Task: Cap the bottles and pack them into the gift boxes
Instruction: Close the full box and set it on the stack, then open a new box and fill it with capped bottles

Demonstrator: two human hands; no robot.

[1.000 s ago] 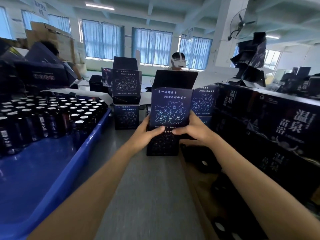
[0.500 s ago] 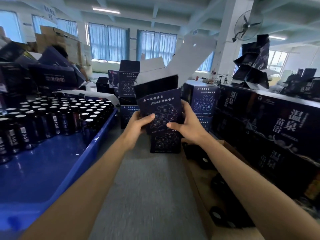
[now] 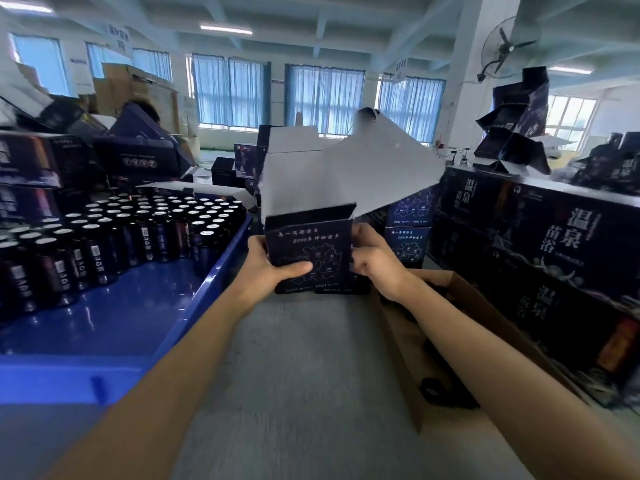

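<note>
- Your left hand [image 3: 273,268] grips the gift box [image 3: 311,254], thumb across its front.
- Your right hand [image 3: 375,263] grips its right side.
- Top flaps stand open.

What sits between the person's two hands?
A dark gift box, white flaps open, gripped by the left hand and right hand, in the head view.

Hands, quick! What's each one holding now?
Left hand: grips the dark blue cardboard gift box.
Right hand: grips the same box's right side.
</note>
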